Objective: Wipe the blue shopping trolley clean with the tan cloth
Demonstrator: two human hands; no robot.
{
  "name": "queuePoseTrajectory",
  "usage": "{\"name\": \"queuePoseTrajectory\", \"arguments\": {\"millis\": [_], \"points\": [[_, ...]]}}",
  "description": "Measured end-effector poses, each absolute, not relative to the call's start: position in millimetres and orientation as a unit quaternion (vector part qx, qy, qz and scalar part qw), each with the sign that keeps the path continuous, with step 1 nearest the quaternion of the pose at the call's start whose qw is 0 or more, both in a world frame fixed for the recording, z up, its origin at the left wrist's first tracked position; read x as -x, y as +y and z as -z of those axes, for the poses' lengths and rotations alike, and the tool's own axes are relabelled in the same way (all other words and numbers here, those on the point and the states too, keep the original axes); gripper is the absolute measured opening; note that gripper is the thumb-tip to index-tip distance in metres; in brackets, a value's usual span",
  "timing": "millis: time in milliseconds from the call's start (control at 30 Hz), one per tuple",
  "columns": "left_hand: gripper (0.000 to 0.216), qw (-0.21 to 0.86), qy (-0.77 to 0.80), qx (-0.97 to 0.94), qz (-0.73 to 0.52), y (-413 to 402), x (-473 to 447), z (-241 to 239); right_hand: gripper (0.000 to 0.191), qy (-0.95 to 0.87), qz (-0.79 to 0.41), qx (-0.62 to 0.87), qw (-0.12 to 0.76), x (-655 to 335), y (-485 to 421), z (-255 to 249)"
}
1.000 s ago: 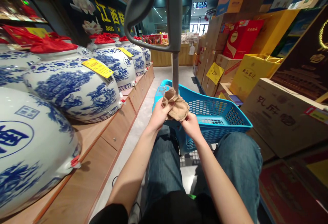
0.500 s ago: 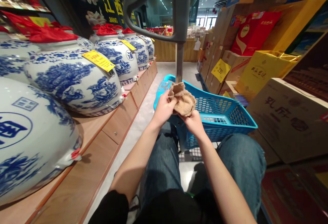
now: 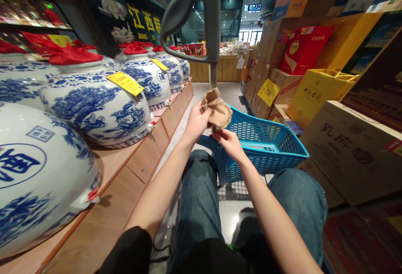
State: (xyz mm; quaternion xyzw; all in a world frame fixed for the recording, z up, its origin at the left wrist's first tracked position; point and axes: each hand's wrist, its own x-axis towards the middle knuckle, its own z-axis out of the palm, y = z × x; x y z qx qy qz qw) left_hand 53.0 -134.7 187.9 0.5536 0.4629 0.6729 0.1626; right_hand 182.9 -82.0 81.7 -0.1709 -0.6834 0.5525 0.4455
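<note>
1. Near the middle of the frame, we are gripping a crumpled brown cloth in our left hand, its thumb and fingers pressing on the cloth's left side.
2. Just below the cloth, we are holding our right hand with its fingers curling inward (we are finding it hard to tell whether they are touching the cloth or the pole).
3. The pole is rising behind the cloth to a gray loop handle at the upper middle.
4. Right of centre, a blue basket with pierced walls is sitting beyond our right hand.
5. Along the left side, blue-and-white jars, several wearing red cloth covers, are standing on a wooden ledge.
6. On the right, a yellow bag and a red box are standing among cartons.
7. At the lower middle, we are bending our knees in blue jeans.
</note>
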Motion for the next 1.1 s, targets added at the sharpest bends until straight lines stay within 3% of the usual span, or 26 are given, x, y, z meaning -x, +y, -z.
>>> {"name": "queuePoseTrajectory", "arguments": {"millis": [167,367,600,867,967,1100], "points": [[0.027,0.075,0.428,-0.539,-0.722,-115.9,-52.4,-209.7,0.033,-0.668,-0.567,0.164,0.454,-181.8,-88.7,-80.3],[0.037,0.164,0.447,-0.578,-0.663,-126.9,-52.5,-190.2,0.034,-0.658,-0.568,0.183,0.46,-184.1,-93.1,-81.2],[0.023,0.104,0.396,-0.574,-0.709,-105.2,-41.7,-249.9,0.034,-0.668,-0.556,0.186,0.458,-191.8,-101.7,-85.3],[0.034,0.168,0.435,-0.568,-0.678,-122.6,-58.4,-209.4,0.036,-0.671,-0.56,0.186,0.449,-193.6,-98.3,-82.9],[0.035,0.182,0.451,-0.602,-0.634,-123.2,-45.6,-224.2,0.034,-0.668,-0.562,0.184,0.452,-193.6,-99.7,-83.7],[0.032,0.132,0.416,-0.573,-0.694,-111.9,-44.4,-248.7,0.032,-0.665,-0.562,0.186,0.456,-193.3,-102.5,-83.8]]}}
